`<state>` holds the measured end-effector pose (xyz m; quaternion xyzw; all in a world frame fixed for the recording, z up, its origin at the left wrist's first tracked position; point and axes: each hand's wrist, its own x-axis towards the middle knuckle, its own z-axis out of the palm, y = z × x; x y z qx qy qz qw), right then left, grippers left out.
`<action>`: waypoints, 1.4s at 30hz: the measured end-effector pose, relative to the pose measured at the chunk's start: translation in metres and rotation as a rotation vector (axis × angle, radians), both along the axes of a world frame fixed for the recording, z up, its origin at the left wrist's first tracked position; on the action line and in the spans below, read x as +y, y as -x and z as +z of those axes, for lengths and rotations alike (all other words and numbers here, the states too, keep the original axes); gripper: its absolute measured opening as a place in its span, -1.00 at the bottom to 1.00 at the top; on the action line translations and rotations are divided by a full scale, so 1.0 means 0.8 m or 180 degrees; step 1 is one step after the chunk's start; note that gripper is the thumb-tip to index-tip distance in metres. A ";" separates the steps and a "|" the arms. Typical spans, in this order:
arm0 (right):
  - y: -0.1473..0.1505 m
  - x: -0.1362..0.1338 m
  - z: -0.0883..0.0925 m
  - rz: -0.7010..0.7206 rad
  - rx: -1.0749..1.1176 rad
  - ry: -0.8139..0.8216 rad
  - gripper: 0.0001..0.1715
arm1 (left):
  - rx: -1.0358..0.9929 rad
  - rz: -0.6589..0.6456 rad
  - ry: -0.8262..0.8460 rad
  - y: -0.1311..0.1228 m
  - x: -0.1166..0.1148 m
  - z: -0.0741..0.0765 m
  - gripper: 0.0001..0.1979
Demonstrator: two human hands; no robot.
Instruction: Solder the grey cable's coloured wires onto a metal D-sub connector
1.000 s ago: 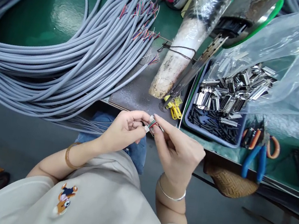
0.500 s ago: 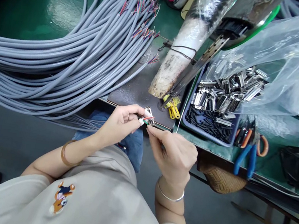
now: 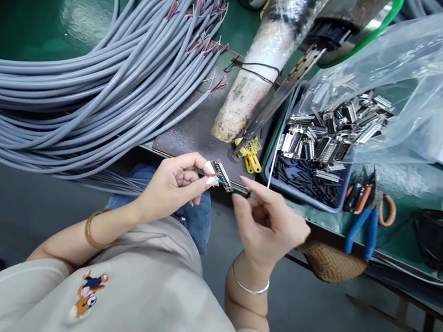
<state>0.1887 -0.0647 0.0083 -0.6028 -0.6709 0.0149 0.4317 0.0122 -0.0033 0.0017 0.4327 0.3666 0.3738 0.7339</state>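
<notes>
Between the thumb and fingers of my left hand (image 3: 172, 183) is a metal-edged multi-pin connector (image 3: 223, 178), tilted at the front edge of the bench. A few thin coloured wires (image 3: 215, 175), red, blue and green among them, lie across its pin side by my left thumb. My right hand (image 3: 269, 224) is just to the right of the connector, apart from it. Its thumb and index finger are parted with nothing seen between them, and the other fingers are curled.
Grey cables (image 3: 102, 96) with stripped coloured ends fill the left. A soldering iron (image 3: 286, 89) slants beside a stained white tube (image 3: 246, 88) above yellow clips (image 3: 252, 161). Rightward are a blue tray (image 3: 304, 196) of connectors and black sleeves, then blue-handled pliers (image 3: 371, 234).
My right hand has drawn away to the right from the connector, and its thumb and index finger have parted. In my left hand the connector has turned, showing more of its pin row.
</notes>
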 end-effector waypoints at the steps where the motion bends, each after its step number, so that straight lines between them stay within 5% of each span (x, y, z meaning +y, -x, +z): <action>1: 0.002 0.001 0.000 0.0132 -0.0088 0.0049 -0.79 | -0.0015 -0.0028 0.0019 -0.001 0.000 0.000 -0.71; 4: 0.009 0.005 -0.001 0.0346 -0.0133 0.0216 -0.96 | -0.0042 -0.0075 0.0049 -0.005 -0.001 0.003 -0.68; 6: 0.009 0.006 -0.002 0.0189 0.0223 0.0258 -0.87 | -0.0095 -0.0073 0.0062 -0.006 -0.002 0.004 -0.67; 10: 0.001 0.012 -0.001 -0.0500 0.1182 -0.0816 -0.67 | -0.0212 -0.0044 0.0216 -0.003 0.003 0.001 -0.63; 13: 0.001 0.016 -0.003 -0.0678 0.1275 -0.1489 -0.88 | -0.0260 0.0015 0.0366 -0.001 0.007 -0.002 -0.64; 14: 0.003 0.015 -0.005 -0.0675 0.1227 -0.1479 -0.81 | -0.0277 0.0026 0.0399 -0.001 0.008 -0.002 -0.65; 16: 0.009 0.011 -0.011 -0.0635 0.1118 -0.1291 -0.67 | -0.0314 0.0044 0.0427 -0.001 0.009 -0.002 -0.67; 24: 0.021 -0.001 -0.032 -0.0113 0.0781 -0.0504 -0.83 | -0.0221 0.0086 0.0292 -0.005 0.007 -0.002 -0.71; 30: 0.013 -0.003 -0.024 -0.0529 0.0707 -0.0414 -0.84 | -0.0142 0.0048 0.0316 -0.007 0.006 -0.002 -0.79; 35: 0.014 0.006 -0.015 -0.0132 0.0781 0.0535 -0.86 | -0.0141 -0.0103 0.0378 -0.007 0.005 -0.001 -0.78; 42: 0.018 0.012 0.001 0.0275 0.0703 0.0466 -0.87 | -0.0015 -0.0208 0.0485 -0.009 0.000 -0.002 -0.70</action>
